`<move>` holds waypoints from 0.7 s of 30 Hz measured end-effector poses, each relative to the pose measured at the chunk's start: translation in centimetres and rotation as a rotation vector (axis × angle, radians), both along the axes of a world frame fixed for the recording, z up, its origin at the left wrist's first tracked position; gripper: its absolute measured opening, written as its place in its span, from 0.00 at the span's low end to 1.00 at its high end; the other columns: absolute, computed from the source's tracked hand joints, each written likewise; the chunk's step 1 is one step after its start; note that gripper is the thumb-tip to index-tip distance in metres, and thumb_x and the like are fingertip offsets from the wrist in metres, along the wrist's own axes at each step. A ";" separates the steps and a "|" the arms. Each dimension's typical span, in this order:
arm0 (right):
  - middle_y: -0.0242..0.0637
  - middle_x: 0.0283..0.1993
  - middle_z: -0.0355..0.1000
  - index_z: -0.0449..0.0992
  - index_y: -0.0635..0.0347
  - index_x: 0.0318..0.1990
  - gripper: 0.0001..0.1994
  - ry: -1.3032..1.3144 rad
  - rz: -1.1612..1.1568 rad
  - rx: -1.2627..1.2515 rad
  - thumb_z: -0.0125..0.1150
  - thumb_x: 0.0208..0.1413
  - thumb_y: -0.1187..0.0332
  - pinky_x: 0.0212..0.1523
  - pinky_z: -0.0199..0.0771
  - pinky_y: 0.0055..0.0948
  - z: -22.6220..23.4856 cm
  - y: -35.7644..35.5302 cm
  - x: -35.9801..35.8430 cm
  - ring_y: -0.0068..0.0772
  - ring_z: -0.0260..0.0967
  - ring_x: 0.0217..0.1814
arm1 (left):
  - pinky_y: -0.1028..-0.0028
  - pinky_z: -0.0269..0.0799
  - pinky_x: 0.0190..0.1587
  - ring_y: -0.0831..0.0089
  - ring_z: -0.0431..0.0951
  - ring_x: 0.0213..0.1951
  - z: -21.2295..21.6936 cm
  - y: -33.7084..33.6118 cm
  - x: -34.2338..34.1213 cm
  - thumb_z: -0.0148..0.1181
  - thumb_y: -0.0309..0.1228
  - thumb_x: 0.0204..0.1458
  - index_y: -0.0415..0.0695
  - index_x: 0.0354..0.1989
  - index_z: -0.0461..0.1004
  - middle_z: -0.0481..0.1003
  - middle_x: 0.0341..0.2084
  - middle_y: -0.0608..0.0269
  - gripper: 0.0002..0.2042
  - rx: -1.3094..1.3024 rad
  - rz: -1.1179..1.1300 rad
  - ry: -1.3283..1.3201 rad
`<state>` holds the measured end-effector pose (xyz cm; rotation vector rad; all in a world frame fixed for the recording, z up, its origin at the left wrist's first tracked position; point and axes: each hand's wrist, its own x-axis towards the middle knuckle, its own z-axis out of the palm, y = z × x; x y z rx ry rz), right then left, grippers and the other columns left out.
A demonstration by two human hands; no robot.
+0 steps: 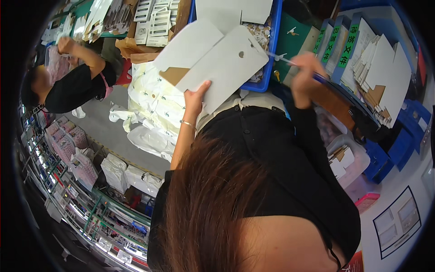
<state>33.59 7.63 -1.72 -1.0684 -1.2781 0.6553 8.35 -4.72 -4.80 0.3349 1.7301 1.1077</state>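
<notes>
My left hand (195,97) is closed on the lower edge of a flat white cardboard sheet (222,68), its thumb on top. The sheet has a small round hole near its far right corner and is tilted over a blue bin (260,86). A second white panel (188,43), with a brown patch, lies against its left side. In my right hand (304,75), blurred by motion, is a thin tool with a blue handle (320,78). Its slender shaft (283,59) points left, with the tip close to the sheet's right corner. I cannot make out what kind of tool it is.
White cardboard scraps (263,35) fill part of the bin. To the right stand file holders (340,45) and stacked white cards (385,77). Boxed items (156,22) sit far left of the bin, white plastic bags (154,99) below them. Another person (77,86) works at the left.
</notes>
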 end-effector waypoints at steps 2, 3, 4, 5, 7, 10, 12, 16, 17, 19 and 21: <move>0.36 0.20 0.69 0.70 0.63 0.17 0.15 0.169 0.005 0.089 0.40 0.53 0.73 0.25 0.63 0.21 4.6 0.8 3.5 0.27 0.62 0.20 | 0.78 0.73 0.28 0.67 0.75 0.26 1.6 0.0 -0.2 0.62 0.26 0.40 0.29 0.37 0.68 0.73 0.28 0.49 0.17 0.025 0.047 -0.057; 0.37 0.21 0.70 0.71 0.64 0.20 0.15 0.205 0.006 0.096 0.40 0.54 0.73 0.25 0.64 0.20 6.0 1.2 4.8 0.26 0.62 0.21 | 0.77 0.73 0.28 0.66 0.75 0.26 2.4 0.0 -0.2 0.62 0.25 0.40 0.29 0.38 0.67 0.73 0.28 0.49 0.17 0.070 0.073 -0.091; 0.37 0.21 0.70 0.71 0.64 0.20 0.15 0.196 -0.015 0.109 0.40 0.54 0.73 0.25 0.64 0.20 7.5 1.5 5.0 0.26 0.62 0.21 | 0.77 0.74 0.28 0.66 0.75 0.26 3.2 0.4 -0.1 0.61 0.25 0.40 0.29 0.39 0.67 0.73 0.29 0.48 0.18 0.117 0.080 -0.131; 0.37 0.24 0.71 0.73 0.63 0.24 0.13 0.130 0.039 -0.087 0.42 0.55 0.71 0.24 0.63 0.18 8.7 1.8 4.4 0.24 0.62 0.21 | 0.76 0.74 0.28 0.65 0.75 0.26 3.9 0.3 -0.2 0.61 0.25 0.40 0.29 0.40 0.66 0.73 0.30 0.48 0.18 0.161 0.104 -0.165; 0.35 0.28 0.71 0.75 0.62 0.31 0.10 0.069 0.240 -0.448 0.46 0.56 0.68 0.24 0.61 0.14 9.1 2.5 3.1 0.19 0.61 0.21 | 0.76 0.74 0.29 0.64 0.75 0.26 4.9 0.3 -0.4 0.60 0.24 0.40 0.29 0.41 0.65 0.73 0.30 0.48 0.19 0.216 0.131 -0.197; 0.31 0.29 0.69 0.75 0.62 0.35 0.09 0.062 0.510 -0.733 0.51 0.54 0.68 0.23 0.57 0.12 9.3 3.0 0.9 0.16 0.58 0.22 | 0.75 0.74 0.29 0.63 0.75 0.27 5.8 0.4 -0.6 0.59 0.23 0.40 0.29 0.42 0.64 0.72 0.31 0.47 0.20 0.249 0.064 -0.230; 0.28 0.29 0.67 0.75 0.62 0.35 0.08 0.057 0.638 -0.852 0.52 0.53 0.68 0.24 0.55 0.11 9.5 3.0 0.0 0.15 0.56 0.22 | 0.74 0.74 0.29 0.62 0.75 0.27 6.1 0.4 -0.5 0.59 0.23 0.40 0.29 0.43 0.63 0.72 0.31 0.46 0.21 0.272 0.046 -0.238; 0.26 0.26 0.64 0.74 0.63 0.34 0.08 0.084 0.613 -0.700 0.52 0.52 0.68 0.24 0.52 0.11 9.5 2.2 -1.7 0.14 0.54 0.24 | 0.73 0.74 0.30 0.63 0.75 0.27 6.9 0.2 0.2 0.60 0.23 0.39 0.29 0.43 0.64 0.72 0.31 0.46 0.21 0.325 0.084 -0.237; 0.27 0.26 0.64 0.73 0.64 0.33 0.08 0.073 0.583 -0.666 0.51 0.53 0.68 0.26 0.52 0.11 9.3 2.0 -2.0 0.15 0.55 0.26 | 0.73 0.75 0.30 0.63 0.75 0.27 6.9 0.2 0.2 0.60 0.23 0.39 0.29 0.43 0.64 0.72 0.31 0.46 0.21 0.322 0.080 -0.226; 0.28 0.27 0.64 0.73 0.65 0.33 0.09 0.077 0.570 -0.611 0.51 0.53 0.68 0.28 0.52 0.10 8.5 1.3 -1.9 0.15 0.55 0.27 | 0.74 0.74 0.31 0.65 0.75 0.28 6.2 0.0 0.4 0.60 0.23 0.39 0.29 0.42 0.65 0.73 0.31 0.48 0.20 0.286 0.076 -0.222; 0.28 0.26 0.65 0.73 0.65 0.33 0.08 0.004 0.530 -0.667 0.50 0.53 0.69 0.28 0.54 0.10 7.4 0.8 -1.5 0.15 0.56 0.27 | 0.75 0.73 0.31 0.67 0.74 0.28 5.4 -0.3 0.2 0.60 0.23 0.39 0.30 0.42 0.65 0.73 0.30 0.50 0.20 0.256 0.041 -0.222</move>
